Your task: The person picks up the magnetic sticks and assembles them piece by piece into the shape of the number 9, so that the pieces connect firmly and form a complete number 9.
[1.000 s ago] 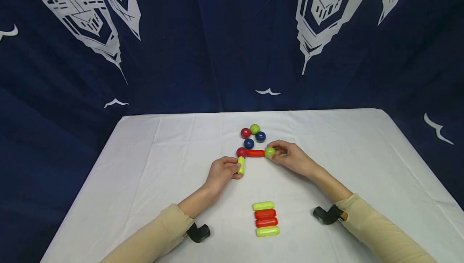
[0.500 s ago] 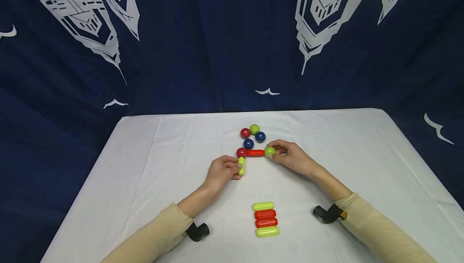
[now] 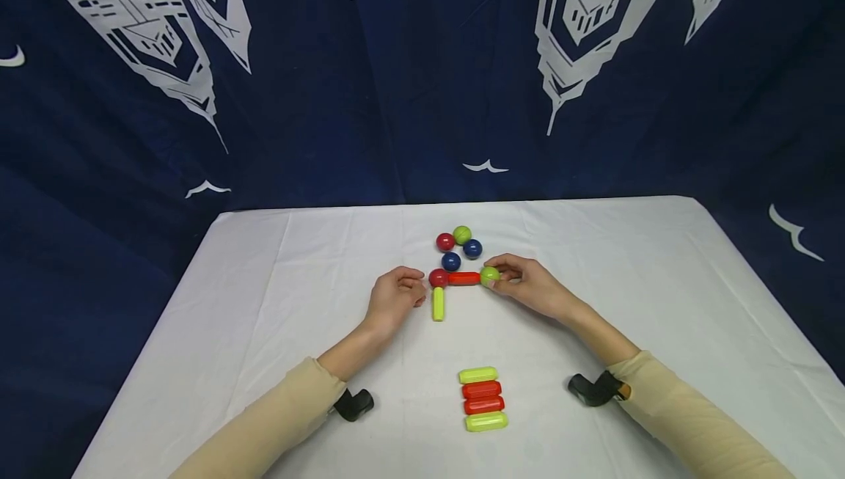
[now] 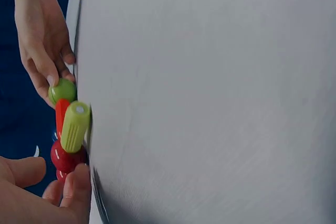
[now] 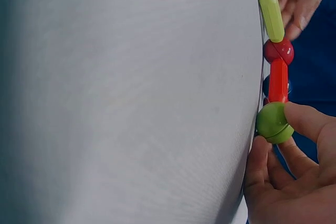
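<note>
A red ball [image 3: 439,278] joins a red rod [image 3: 464,279] and a yellow-green rod [image 3: 439,304], which points toward the near edge of the table. At the red rod's right end sits a green ball [image 3: 489,276]. My right hand [image 3: 531,287] pinches that green ball between thumb and fingers, as the right wrist view also shows. Just left of the red ball is my left hand [image 3: 394,297], its fingers loosely bent and holding nothing. In the left wrist view its fingertips [image 4: 79,182] are close to the red ball; whether they touch it I cannot tell.
Behind the joined pieces lie a blue ball [image 3: 451,262], another blue ball [image 3: 472,249], a second red ball [image 3: 445,242] and a second green ball [image 3: 462,235]. Nearer me, yellow-green rods [image 3: 486,422] and red rods [image 3: 482,389] lie in a stack-like row on the white tablecloth [image 3: 297,281].
My left hand has let go of the yellow-green rod and moved away, up and to the left. The right hand keeps its hold on the green ball.
</note>
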{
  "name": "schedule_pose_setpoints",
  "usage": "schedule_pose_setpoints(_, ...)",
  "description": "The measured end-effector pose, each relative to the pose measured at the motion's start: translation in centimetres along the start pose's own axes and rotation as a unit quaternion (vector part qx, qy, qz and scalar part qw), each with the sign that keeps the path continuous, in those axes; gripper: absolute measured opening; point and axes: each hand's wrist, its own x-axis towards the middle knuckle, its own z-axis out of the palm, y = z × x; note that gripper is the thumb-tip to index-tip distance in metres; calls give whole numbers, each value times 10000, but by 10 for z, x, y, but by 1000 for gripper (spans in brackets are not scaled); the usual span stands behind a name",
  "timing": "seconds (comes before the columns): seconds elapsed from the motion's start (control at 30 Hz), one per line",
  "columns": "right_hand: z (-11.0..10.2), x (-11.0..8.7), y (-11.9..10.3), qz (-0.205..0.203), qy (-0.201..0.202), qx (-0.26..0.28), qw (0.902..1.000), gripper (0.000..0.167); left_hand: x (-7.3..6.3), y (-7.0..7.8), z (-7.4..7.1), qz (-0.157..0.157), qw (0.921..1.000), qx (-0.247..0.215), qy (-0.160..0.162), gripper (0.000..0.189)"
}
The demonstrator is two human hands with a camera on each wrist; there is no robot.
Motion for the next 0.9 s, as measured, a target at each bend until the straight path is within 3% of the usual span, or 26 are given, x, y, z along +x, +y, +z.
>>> schedule_pose_setpoints(0.13,0,0,0,-7,3,-1,10000,35,14,3,0,399,9987,309,43,23)
schedule_pose_setpoints(0.3,1,0,-1,5,5,22,10000,35,30,8,0,413,9984,201,-326,26)
schedule_pose_setpoints(0.5,3,2,1,16,18,7,10000,35,52,-1,3,559,9947,315,-806,31)
schedule_pose_setpoints(0.7,2,2,1,30,31,-15,10000,35,64,-1,8,372,9923,455,-1092,34)
schedule_pose_setpoints(0.9,1,0,0,64,26,-33,10000,35,67,2,13,194,9906,662,-1180,32)
